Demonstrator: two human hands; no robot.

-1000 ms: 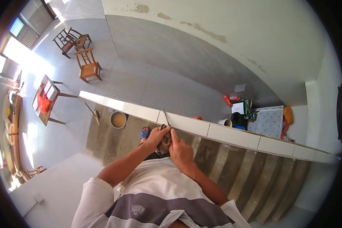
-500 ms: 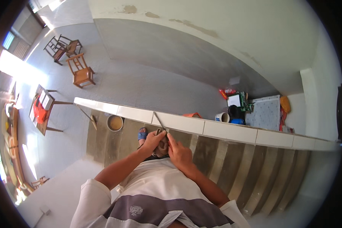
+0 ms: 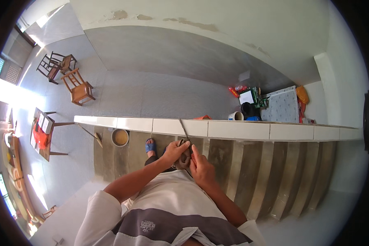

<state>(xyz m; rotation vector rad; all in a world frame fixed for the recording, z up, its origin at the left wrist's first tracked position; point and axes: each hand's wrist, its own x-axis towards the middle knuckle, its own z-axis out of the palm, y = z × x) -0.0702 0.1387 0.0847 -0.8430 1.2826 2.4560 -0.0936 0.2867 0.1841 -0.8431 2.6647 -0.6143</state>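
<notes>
At my waist, both hands are close together over the steps. My left hand is closed on a grey-brown bundle, cloth-like and folded; its exact kind is not clear. My right hand is wrapped round the reddish grip of a long, thin dark tool. The tool's shaft slants up and left past the left fingertips, and its tip overlaps the white-tiled ledge in the picture. Whether the tip touches the tile I cannot tell. My fingers partly cover the bundle.
Concrete steps lie to the right below the ledge. A pot with yellowish contents stands by my sandalled foot. Beyond the ledge are a pale bucket, wooden chairs and a table with a red item.
The view has shifted, so the hands, bundle and tool appear slightly farther right. More of the sandalled foot shows, and reddish colour is visible by the right fingers. Both hands keep their hold.
</notes>
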